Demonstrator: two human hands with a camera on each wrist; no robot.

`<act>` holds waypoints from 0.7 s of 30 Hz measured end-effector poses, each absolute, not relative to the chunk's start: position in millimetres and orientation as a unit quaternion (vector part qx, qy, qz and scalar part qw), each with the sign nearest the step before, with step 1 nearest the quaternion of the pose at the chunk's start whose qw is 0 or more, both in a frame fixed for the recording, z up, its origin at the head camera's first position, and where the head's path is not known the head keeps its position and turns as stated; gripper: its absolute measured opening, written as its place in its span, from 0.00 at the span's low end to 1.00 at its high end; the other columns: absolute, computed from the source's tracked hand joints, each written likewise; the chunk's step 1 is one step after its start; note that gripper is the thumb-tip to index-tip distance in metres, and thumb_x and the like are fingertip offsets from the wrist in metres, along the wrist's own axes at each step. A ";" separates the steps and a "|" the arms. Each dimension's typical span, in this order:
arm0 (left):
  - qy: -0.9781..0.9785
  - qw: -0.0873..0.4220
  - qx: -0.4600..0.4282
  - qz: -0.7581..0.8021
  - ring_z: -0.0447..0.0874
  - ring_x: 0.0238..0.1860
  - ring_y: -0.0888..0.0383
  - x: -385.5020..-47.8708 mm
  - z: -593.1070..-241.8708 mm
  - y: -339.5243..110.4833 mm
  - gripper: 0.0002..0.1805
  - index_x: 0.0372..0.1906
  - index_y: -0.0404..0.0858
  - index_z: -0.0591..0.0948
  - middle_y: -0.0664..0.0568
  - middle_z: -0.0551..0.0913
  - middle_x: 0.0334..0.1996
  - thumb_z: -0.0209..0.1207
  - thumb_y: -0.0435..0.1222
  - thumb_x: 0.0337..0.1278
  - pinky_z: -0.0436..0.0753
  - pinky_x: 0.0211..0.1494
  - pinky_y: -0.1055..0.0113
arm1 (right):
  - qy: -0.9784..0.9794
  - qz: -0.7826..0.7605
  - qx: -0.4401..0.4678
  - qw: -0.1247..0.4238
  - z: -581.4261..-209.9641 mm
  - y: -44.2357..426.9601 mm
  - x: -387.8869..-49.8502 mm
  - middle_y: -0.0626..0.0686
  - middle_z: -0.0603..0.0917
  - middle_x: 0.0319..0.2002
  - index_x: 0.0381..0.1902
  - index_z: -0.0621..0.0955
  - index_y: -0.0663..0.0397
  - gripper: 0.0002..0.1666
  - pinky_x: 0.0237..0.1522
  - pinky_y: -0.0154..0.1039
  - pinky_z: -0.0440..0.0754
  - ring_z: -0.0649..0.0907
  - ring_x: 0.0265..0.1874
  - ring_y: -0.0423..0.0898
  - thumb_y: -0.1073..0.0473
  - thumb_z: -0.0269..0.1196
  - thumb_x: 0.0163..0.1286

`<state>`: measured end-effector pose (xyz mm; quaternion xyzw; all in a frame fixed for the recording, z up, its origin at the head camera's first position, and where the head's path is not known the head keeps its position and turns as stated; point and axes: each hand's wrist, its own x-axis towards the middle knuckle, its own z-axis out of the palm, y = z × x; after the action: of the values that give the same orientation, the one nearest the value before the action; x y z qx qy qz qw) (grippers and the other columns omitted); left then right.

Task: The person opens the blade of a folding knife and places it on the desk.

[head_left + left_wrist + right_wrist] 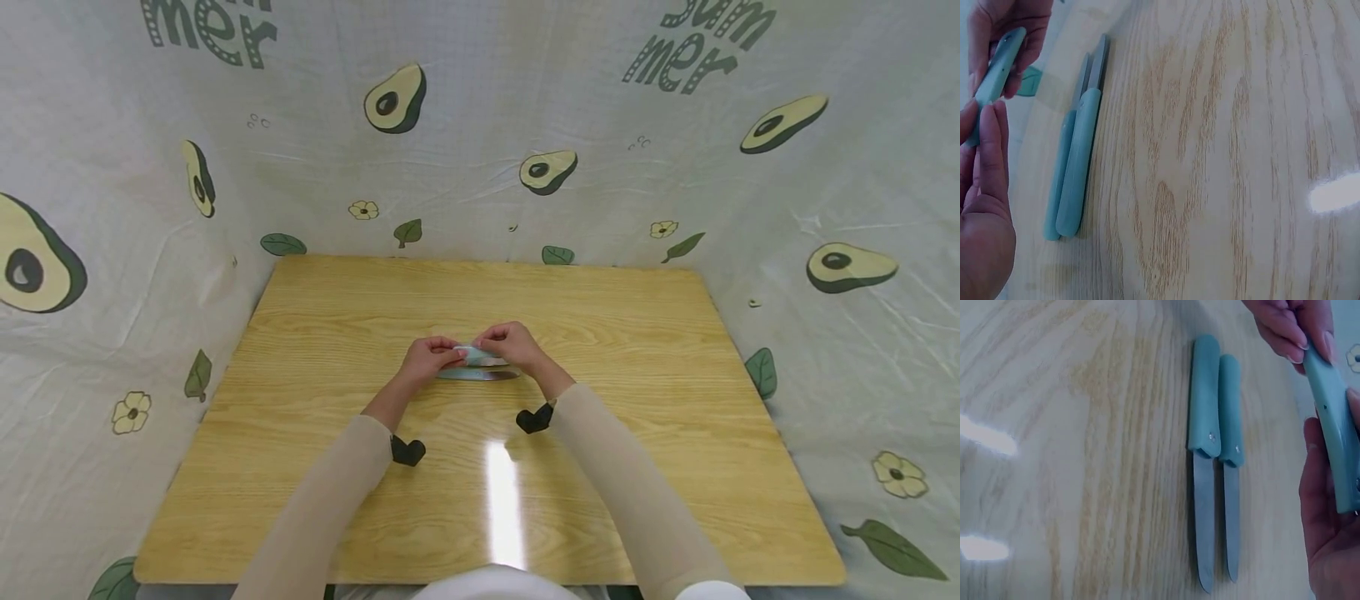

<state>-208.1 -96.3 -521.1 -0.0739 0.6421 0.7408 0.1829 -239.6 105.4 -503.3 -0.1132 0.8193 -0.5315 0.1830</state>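
Note:
Both hands hold a teal folding knife point(1330, 415) above the table, with no blade showing out of its handle. My left hand point(429, 360) pinches one end between thumb and fingers. The other end is in the fingers of my right hand point(512, 343). Below them, two more teal-handled folding knives lie side by side on the table with their blades out: a nearer, larger one point(1080, 164) and a slightly smaller one point(1230, 412) beyond it. In the head view the hands partly cover the farther knife.
A wood-grain table point(315, 483) with rounded corners spreads under the hands. Around its back and sides hangs a pale curtain point(465, 100) printed with avocados, leaves and flowers. A bright light reflection point(504, 500) shows on the tabletop near the front edge.

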 end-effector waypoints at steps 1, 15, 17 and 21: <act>0.642 0.183 -0.073 0.741 0.88 0.32 0.60 -207.9 -521.1 -96.3 0.11 0.46 0.26 0.79 0.51 0.86 0.30 0.61 0.27 0.59 0.82 0.58 0.54 | 0.817 -0.537 -0.107 0.179 -503.6 104.6 -238.7 0.56 0.88 0.43 0.38 0.86 0.60 0.12 0.36 0.32 0.80 0.82 0.36 0.43 0.57 0.62 0.69; 0.646 0.196 -0.070 0.734 0.89 0.30 0.60 -205.3 -520.0 -98.0 0.13 0.48 0.24 0.78 0.51 0.86 0.28 0.61 0.26 0.60 0.80 0.60 0.50 | 0.804 -0.566 -0.074 0.166 -502.2 99.6 -237.1 0.55 0.87 0.46 0.41 0.86 0.58 0.13 0.45 0.35 0.81 0.82 0.41 0.43 0.55 0.63 0.69; 0.645 0.208 -0.061 0.733 0.89 0.30 0.60 -204.2 -519.6 -98.3 0.13 0.48 0.23 0.78 0.51 0.86 0.28 0.60 0.25 0.60 0.80 0.60 0.49 | 0.819 -0.535 -0.108 0.179 -499.9 100.0 -239.9 0.53 0.87 0.44 0.39 0.87 0.55 0.12 0.41 0.33 0.78 0.81 0.38 0.42 0.53 0.63 0.69; 0.654 0.230 -0.030 0.720 0.89 0.30 0.61 -201.7 -519.7 -98.7 0.12 0.48 0.23 0.78 0.53 0.87 0.29 0.58 0.25 0.61 0.79 0.60 0.48 | 0.832 -0.489 -0.164 0.204 -495.8 98.7 -244.0 0.51 0.88 0.41 0.36 0.87 0.52 0.13 0.41 0.31 0.78 0.82 0.38 0.40 0.51 0.62 0.69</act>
<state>-201.7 -98.7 -519.7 -0.0298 0.6540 0.7201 0.2298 -244.0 98.7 -495.8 -0.1639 0.8318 -0.4895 0.2039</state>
